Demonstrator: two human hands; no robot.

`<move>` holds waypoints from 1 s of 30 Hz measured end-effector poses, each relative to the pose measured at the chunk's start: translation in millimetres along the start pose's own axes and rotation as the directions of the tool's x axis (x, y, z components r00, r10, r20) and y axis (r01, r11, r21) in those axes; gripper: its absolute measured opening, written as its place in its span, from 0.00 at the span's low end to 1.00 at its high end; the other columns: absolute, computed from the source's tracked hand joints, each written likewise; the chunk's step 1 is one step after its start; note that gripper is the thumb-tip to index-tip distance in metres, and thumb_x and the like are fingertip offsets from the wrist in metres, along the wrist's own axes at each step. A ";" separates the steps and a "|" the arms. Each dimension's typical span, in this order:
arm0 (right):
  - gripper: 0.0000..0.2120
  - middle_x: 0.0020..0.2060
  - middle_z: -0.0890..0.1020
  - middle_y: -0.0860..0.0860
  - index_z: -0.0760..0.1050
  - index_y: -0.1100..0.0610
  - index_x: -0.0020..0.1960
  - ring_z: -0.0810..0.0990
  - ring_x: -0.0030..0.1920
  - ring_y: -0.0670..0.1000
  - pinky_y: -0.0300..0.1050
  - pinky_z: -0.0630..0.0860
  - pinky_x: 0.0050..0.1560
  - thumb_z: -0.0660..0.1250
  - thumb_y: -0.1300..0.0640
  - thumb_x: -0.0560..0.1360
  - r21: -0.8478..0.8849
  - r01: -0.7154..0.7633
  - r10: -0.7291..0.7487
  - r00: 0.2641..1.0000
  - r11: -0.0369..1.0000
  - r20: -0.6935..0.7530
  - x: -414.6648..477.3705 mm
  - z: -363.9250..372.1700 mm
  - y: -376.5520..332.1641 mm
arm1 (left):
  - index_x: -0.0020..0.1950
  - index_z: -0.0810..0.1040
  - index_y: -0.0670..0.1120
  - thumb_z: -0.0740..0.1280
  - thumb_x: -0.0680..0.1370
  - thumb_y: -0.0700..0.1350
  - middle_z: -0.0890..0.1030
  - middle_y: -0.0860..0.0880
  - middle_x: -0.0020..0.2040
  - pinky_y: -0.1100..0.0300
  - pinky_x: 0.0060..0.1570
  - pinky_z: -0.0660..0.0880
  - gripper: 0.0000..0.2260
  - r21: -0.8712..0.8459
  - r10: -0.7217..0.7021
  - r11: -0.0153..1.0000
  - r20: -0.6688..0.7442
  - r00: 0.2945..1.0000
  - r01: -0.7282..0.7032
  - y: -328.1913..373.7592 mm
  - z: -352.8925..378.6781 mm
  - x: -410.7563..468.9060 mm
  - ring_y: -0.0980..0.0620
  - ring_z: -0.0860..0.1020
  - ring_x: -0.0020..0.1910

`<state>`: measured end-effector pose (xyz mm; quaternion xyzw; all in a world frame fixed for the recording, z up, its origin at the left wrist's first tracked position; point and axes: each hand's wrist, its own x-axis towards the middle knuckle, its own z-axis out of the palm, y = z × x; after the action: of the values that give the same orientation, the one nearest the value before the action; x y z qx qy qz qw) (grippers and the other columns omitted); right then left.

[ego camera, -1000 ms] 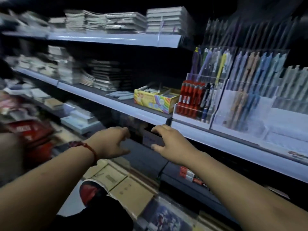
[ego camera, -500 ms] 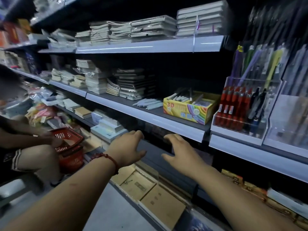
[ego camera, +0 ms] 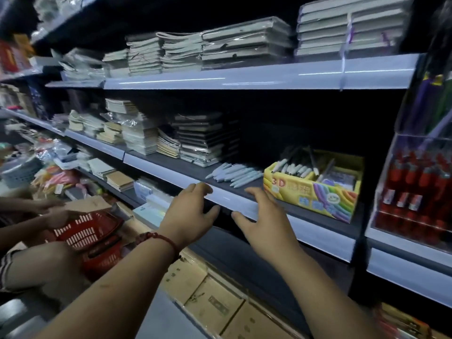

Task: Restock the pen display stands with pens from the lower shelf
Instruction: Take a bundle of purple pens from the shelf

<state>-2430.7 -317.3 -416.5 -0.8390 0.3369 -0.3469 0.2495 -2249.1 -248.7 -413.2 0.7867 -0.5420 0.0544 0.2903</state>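
My left hand point(ego camera: 189, 214), a red cord at its wrist, and my right hand point(ego camera: 263, 218) are both held out with fingers apart and nothing in them, just in front of the pale edge of the middle shelf point(ego camera: 244, 204). On that shelf, beyond my fingers, lies a loose row of light blue pens point(ego camera: 234, 173). To their right stands a yellow 3D box point(ego camera: 313, 187) with grey pens in it. A clear pen display stand point(ego camera: 415, 192) with red pens is at the far right, partly cut off.
Stacked notebooks point(ego camera: 203, 140) fill the shelves above and to the left. Cardboard boxes point(ego camera: 212, 304) lie on the floor below. At the left another person's hands hold a red basket point(ego camera: 83, 231) beside their knee.
The view has swung left and closer, so the pen stand slid to the right edge. Both my hands rose from the lower shelf level to the middle shelf's edge, still holding nothing.
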 end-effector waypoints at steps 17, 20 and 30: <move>0.38 0.80 0.62 0.50 0.51 0.49 0.83 0.67 0.76 0.55 0.45 0.70 0.61 0.65 0.41 0.80 0.013 -0.551 0.551 0.834 0.834 -0.016 142.2 53.6 -0.4 | 0.83 0.55 0.46 0.49 0.65 0.80 0.61 0.44 0.82 0.46 0.75 0.58 0.55 -0.100 0.018 0.995 0.339 0.941 0.017 -59.7 50.3 157.2 0.42 0.60 0.78; 0.37 0.79 0.65 0.49 0.53 0.48 0.82 0.70 0.74 0.55 0.48 0.72 0.64 0.66 0.41 0.80 0.002 -0.641 0.641 0.767 0.767 0.020 153.6 53.3 -5.7 | 0.85 0.49 0.47 0.46 0.60 0.82 0.55 0.45 0.84 0.42 0.77 0.55 0.61 -0.068 0.029 0.998 0.441 0.897 0.001 -59.2 40.5 165.5 0.41 0.55 0.81; 0.40 0.63 0.75 0.59 0.68 0.58 0.69 0.76 0.63 0.64 0.58 0.79 0.59 0.70 0.32 0.69 -0.012 -0.792 0.780 0.604 0.611 -0.161 211.9 79.0 -6.4 | 0.81 0.60 0.49 0.53 0.60 0.76 0.71 0.48 0.75 0.45 0.68 0.59 0.54 -0.182 0.128 0.982 0.444 0.887 -0.051 -71.4 47.9 192.7 0.41 0.63 0.74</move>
<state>-2256.1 -454.9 -374.8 -0.5887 0.7016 -0.2456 0.3176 -2118.5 -414.2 -404.0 0.7249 -0.6331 -0.1626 0.2173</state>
